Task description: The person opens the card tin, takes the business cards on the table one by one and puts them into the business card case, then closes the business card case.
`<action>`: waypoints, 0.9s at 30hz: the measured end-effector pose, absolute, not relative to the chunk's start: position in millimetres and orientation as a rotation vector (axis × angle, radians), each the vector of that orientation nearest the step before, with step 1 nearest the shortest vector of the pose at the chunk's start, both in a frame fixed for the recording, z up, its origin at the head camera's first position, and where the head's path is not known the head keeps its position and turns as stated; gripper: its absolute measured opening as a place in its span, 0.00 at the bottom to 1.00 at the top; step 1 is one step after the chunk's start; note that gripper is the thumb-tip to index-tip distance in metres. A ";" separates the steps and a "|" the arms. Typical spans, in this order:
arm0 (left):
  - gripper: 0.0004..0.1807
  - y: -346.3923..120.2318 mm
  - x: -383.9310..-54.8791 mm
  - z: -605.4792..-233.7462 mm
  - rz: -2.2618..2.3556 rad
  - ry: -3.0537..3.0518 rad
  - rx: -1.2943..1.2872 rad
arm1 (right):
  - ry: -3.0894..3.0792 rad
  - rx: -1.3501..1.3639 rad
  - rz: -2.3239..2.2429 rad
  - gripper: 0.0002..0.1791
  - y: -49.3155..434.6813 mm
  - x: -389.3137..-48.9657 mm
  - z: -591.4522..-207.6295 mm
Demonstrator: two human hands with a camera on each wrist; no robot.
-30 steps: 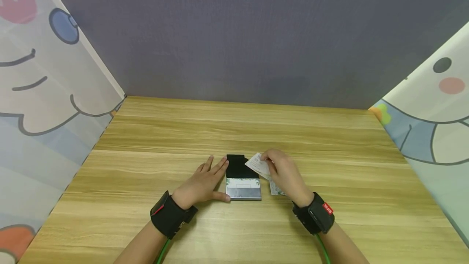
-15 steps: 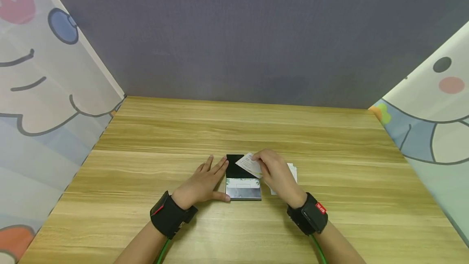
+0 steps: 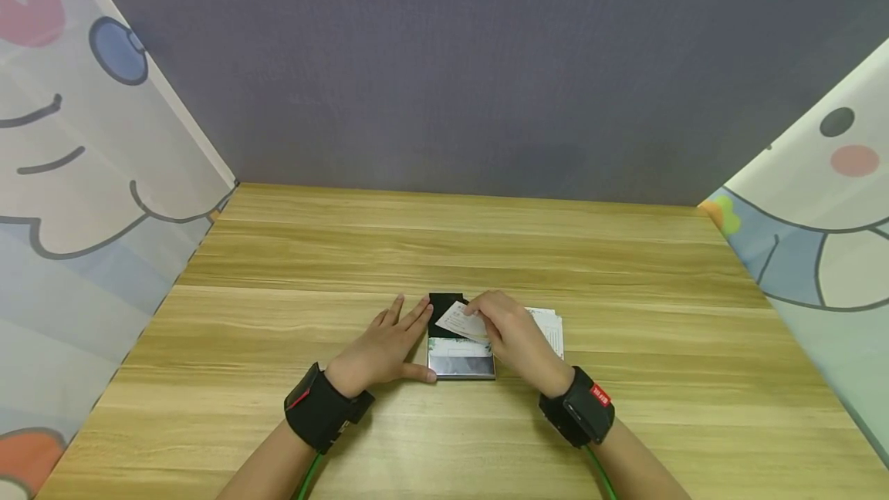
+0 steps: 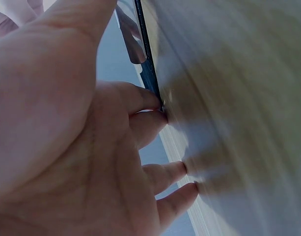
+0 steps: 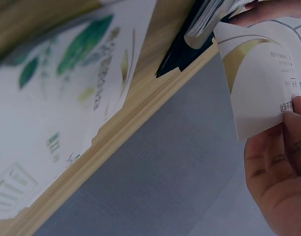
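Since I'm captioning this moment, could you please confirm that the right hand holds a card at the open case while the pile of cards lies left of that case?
Not quite: the head view shows the pile of cards lying right of the case. The right hand does hold a card at it.

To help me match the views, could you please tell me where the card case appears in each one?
Head: the card case lies below centre.
Left wrist: the card case is near the top, just left of centre.
Right wrist: the card case is at the top, right of centre.
Shared landmark: the left hand, beside it in every view.
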State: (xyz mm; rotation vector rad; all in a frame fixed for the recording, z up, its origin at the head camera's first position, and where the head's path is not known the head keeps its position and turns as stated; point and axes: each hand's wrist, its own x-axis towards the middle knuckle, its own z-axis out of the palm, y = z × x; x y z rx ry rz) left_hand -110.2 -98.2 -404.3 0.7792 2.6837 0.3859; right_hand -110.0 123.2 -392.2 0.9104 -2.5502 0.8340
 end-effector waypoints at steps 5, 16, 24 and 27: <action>0.53 -98.4 -110.0 -404.1 0.383 2.681 0.772 | -2.637 0.938 0.818 0.18 121.6 -108.1 -392.9; 0.53 -98.9 -109.7 -403.4 0.390 2.674 0.772 | -2.792 0.968 0.786 0.22 118.3 -107.6 -399.8; 0.54 -99.4 -110.9 -408.1 0.357 2.685 0.767 | -2.801 0.973 0.803 0.25 118.2 -108.0 -402.2; 0.54 -99.2 -111.2 -408.8 0.350 2.690 0.767 | -2.813 0.984 0.822 0.27 118.6 -107.5 -401.7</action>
